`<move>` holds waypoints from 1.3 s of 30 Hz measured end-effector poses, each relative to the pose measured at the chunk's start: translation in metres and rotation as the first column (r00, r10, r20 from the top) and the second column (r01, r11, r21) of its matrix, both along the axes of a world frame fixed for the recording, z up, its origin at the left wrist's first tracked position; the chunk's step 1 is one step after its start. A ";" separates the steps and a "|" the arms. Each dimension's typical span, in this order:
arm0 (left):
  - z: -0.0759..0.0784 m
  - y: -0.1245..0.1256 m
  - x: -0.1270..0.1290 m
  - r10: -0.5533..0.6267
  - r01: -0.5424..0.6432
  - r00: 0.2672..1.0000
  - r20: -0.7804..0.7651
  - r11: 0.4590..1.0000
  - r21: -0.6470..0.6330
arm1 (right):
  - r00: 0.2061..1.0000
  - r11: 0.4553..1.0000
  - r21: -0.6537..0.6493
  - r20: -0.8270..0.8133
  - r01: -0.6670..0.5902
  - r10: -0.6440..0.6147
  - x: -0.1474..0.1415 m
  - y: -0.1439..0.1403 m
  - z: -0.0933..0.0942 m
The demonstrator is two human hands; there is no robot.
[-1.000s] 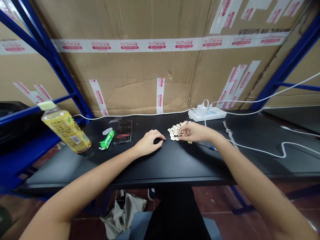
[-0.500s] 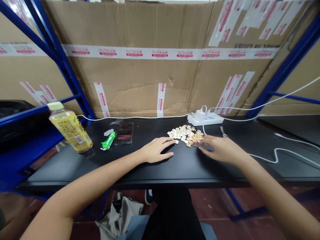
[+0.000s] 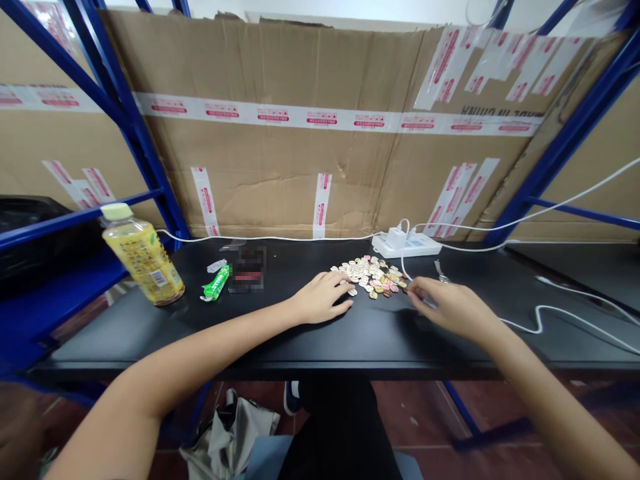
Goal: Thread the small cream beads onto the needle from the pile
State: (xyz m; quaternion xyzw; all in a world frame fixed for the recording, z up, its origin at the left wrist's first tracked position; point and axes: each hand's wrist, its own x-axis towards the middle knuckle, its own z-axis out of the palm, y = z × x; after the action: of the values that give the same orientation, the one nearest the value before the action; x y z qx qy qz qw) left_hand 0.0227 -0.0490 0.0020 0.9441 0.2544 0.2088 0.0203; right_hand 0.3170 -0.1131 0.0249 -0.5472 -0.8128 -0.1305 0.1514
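1. Left hand (image 3: pixel 320 300) lies flat and open at the left edge of the button pile (image 3: pixel 373 277), gripping nothing.
2. Right hand (image 3: pixel 450 307), fingers loosely spread and empty, touches the pile's right edge.
3. Both hands seem to be corralling the buttons on the table (image 3: pixel 350 333); next, close inward gently.

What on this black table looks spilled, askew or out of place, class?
The small round buttons lie in a loose scattered heap on the black table, between the left hand and right hand, not in any container. A white cable snakes loosely across the right side.
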 end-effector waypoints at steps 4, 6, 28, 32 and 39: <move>0.002 -0.001 -0.004 -0.035 0.038 0.999 0.036 0.998 -0.056 | 0.995 0.996 -0.021 -0.067 -0.082 0.080 -0.025 0.015 0.014; 0.002 0.001 -0.008 -0.053 0.059 0.997 0.057 0.993 -0.104 | 0.980 0.986 0.007 -0.112 -0.165 0.165 -0.042 0.028 0.019; 0.002 0.034 -0.058 0.371 0.096 0.800 0.471 0.696 -0.711 | 0.863 0.913 -0.010 -0.332 -0.407 0.381 -0.087 0.096 -0.002; 0.003 0.032 -0.058 0.417 0.098 0.777 0.472 0.660 -0.744 | 0.851 0.893 -0.004 -0.305 -0.450 0.428 -0.093 0.088 0.002; 0.002 0.029 -0.054 0.429 0.081 0.763 0.483 0.678 -0.731 | 0.870 0.900 0.022 -0.247 -0.435 0.426 -0.100 0.080 0.003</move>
State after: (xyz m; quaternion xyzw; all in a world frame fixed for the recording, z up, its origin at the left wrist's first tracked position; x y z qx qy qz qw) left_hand -0.0314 -0.0196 0.0041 0.7047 0.3880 0.3921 0.4462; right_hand 0.2170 -0.0336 0.0282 -0.3670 -0.8911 -0.0107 0.2667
